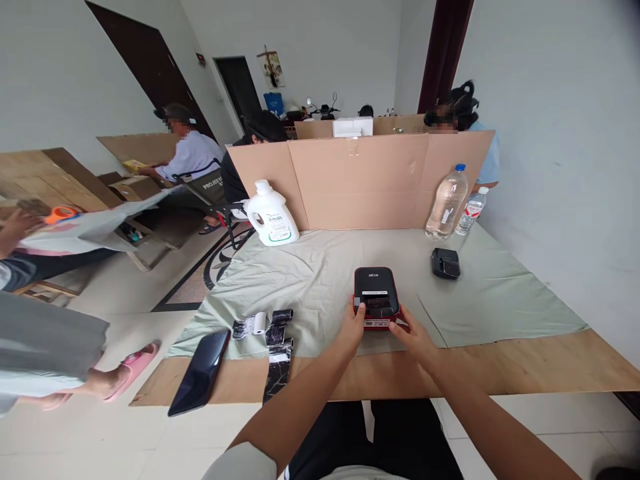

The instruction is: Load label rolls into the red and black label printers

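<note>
A small black and red label printer (376, 297) sits on the pale green cloth (500, 293) near the table's front edge. My left hand (353, 328) touches its left front corner. My right hand (415, 337) rests against its right front corner. Both hands frame the printer from the near side, fingers curled on its base. To the left lie a small white label roll (257, 323) and a curled strip of black-and-white label tape (278, 350) that hangs over the wooden edge. A black phone (200, 371) lies at the table's left corner.
A white detergent jug (273, 215), two plastic water bottles (447, 202) and a small black device (445, 263) stand farther back before a cardboard partition (360, 180). Other people sit beyond it and at the left; a foot in a pink sandal (131, 369) is close by.
</note>
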Tool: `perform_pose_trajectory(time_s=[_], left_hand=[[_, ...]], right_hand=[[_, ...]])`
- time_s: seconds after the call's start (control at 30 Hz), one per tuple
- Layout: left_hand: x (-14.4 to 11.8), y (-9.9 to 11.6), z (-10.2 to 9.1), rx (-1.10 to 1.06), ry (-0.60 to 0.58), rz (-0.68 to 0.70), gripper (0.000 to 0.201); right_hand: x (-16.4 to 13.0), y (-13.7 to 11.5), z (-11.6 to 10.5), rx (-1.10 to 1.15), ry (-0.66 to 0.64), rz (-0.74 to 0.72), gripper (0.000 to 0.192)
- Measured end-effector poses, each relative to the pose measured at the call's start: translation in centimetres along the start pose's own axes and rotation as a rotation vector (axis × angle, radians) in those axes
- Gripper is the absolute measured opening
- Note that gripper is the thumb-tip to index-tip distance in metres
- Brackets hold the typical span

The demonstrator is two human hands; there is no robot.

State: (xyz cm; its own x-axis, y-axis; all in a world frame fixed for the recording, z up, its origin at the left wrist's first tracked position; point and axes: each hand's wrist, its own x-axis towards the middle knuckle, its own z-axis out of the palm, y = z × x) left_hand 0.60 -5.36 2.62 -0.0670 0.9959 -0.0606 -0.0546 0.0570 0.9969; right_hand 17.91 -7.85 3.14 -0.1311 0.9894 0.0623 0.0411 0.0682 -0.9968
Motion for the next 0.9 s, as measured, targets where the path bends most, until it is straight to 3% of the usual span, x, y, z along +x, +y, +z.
perform_pose_trajectory(time_s=[0.2, 0.33, 0.4, 0.5, 0.67, 0.9], left_hand=[[0.2, -0.8, -0.8, -0.055, -0.079, -0.004, 0.06], [1.3, -1.2, -1.4, -0.093, -0.004, -0.083, 0.067], [2.1, -0.8, -1.8, -0.089, 0.026, -0.031, 0.065], [3.4, 0.1, -2.2, -0.079, -0.05, 0.112, 0.058], [5.0, -0.4, -2.7, -0.125, -0.215, 0.186, 0.053], [5.4, -1.3, -2.8, -0.139, -0.23, 0.182, 0.051]], right_hand=[[0.1, 2.4, 0.0, -0.207, 0.139, -0.062, 0.077], [1.1, 1.5, 0.9, -0.339, 0.303, -0.227, 0.053], [1.7, 0.9, 1.8, -0.393, 0.375, -0.315, 0.042], [2.4, 0.8, 3.2, -0.488, 0.462, -0.448, 0.03], [1.8, 2.8, 4.5, -0.622, 0.484, -0.671, 0.018], [1.6, 4.0, 4.5, -0.657, 0.476, -0.666, 0.022]])
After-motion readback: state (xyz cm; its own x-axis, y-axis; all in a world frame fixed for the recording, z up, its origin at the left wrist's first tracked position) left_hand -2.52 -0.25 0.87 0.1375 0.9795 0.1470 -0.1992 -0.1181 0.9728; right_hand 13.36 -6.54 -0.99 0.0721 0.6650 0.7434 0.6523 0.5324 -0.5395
